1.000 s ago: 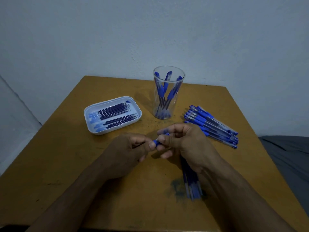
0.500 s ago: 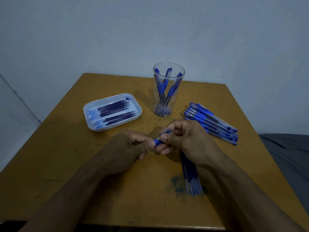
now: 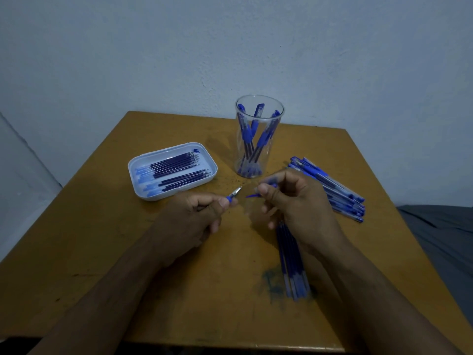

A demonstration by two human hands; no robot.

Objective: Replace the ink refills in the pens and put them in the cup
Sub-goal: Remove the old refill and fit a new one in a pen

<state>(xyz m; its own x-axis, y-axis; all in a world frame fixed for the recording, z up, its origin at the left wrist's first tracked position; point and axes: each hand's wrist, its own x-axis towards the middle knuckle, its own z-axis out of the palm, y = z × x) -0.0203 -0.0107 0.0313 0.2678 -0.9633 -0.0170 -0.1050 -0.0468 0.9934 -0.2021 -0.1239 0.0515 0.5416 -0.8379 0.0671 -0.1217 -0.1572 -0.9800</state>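
In the head view, a brown counter (image 3: 102,252) fills the lower part of the frame below a pale wall. At the centre, the left hand (image 3: 190,221) is seen with its fingers curled, and a pen tip section (image 3: 234,195), blue with a metal point aimed at the upper right, is pinched between thumb and forefinger. Just to the right, apart from it, the right hand (image 3: 294,206) is curled round a pen barrel (image 3: 268,187), of which only a blurred blue part is seen, with a thin blue end projecting to the left from the fingers.

A clear cup (image 3: 258,137) stands upright above the hands, at the upper centre of the counter, and several blue pens (image 3: 247,134) are held in it, leaning against its wall. At the centre left, a white tray (image 3: 143,196) is laid with dark refills (image 3: 179,170) in two rows. At the centre right, a heap of blue pens (image 3: 332,188) is spread on the counter, partly hidden by the right hand. Below the right hand, a bundle of loose refills (image 3: 291,265) lies lengthwise beside a blue ink stain (image 3: 272,281).

No brand, label or writing can be read on any item.
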